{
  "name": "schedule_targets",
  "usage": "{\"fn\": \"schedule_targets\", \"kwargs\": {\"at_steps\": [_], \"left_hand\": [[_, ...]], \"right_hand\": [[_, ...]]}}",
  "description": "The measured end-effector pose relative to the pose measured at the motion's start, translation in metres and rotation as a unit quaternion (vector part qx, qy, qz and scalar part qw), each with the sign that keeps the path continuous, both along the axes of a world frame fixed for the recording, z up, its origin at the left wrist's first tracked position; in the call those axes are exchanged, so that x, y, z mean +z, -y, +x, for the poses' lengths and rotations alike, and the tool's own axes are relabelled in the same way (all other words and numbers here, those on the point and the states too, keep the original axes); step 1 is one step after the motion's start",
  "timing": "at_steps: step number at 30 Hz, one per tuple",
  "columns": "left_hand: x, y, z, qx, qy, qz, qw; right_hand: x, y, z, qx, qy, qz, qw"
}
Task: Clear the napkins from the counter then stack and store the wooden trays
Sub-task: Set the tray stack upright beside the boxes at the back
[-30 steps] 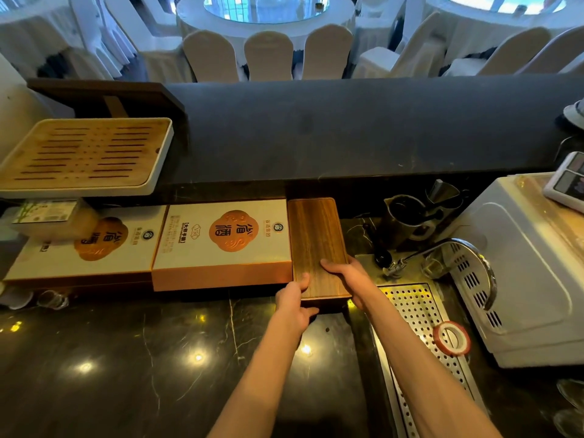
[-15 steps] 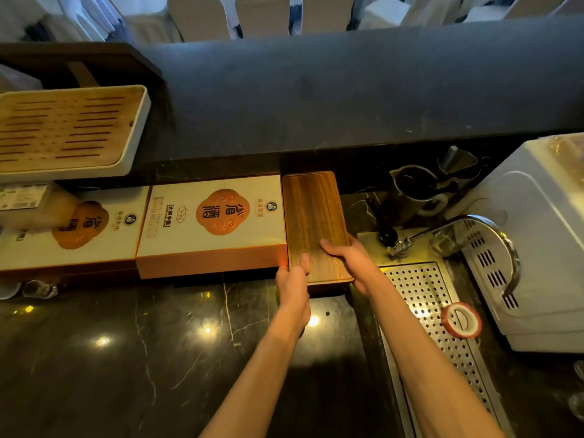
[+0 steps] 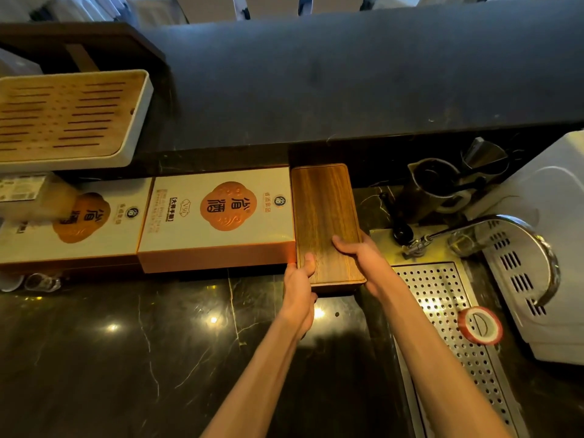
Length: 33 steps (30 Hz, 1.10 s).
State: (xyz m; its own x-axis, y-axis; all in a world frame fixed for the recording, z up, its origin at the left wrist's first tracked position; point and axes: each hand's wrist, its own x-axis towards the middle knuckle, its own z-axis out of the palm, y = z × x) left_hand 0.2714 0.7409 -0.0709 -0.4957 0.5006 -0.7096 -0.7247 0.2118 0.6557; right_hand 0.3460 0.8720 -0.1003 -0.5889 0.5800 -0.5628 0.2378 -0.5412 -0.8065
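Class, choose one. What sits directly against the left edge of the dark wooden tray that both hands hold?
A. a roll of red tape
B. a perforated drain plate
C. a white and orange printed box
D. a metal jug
C: the printed box lies flush against the left edge of the wooden tray, which the left hand and right hand hold at its near end.
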Motion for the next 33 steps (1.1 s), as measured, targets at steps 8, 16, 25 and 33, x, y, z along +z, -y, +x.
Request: {"fn": "schedule_targets", "kwargs": {"at_steps": [8,16,25,33], "left_hand": [[0.019,0.001,-0.002,-0.015,0.011,-0.002,1.0],[0.038,0.001,-0.001,0.0,0.056,0.002,0.998],[0.019,-0.004,-0.003,-0.018,0.007,-0.024,1.0],[0.012,-0.003,0.0,-0.003,-0.012,-0.022,1.0]], "right_hand": [[0.015,0.003,-0.003,-0.003,0.023,0.004,1.0],[0.033,0.009,-0.006,0.016,0.08,0.067,0.994],[0.018,0.003,-0.003,0.02,0.072,0.023,0.997],[0.01,0.0,-0.005,0.017,0.06,0.017,0.998]]}}
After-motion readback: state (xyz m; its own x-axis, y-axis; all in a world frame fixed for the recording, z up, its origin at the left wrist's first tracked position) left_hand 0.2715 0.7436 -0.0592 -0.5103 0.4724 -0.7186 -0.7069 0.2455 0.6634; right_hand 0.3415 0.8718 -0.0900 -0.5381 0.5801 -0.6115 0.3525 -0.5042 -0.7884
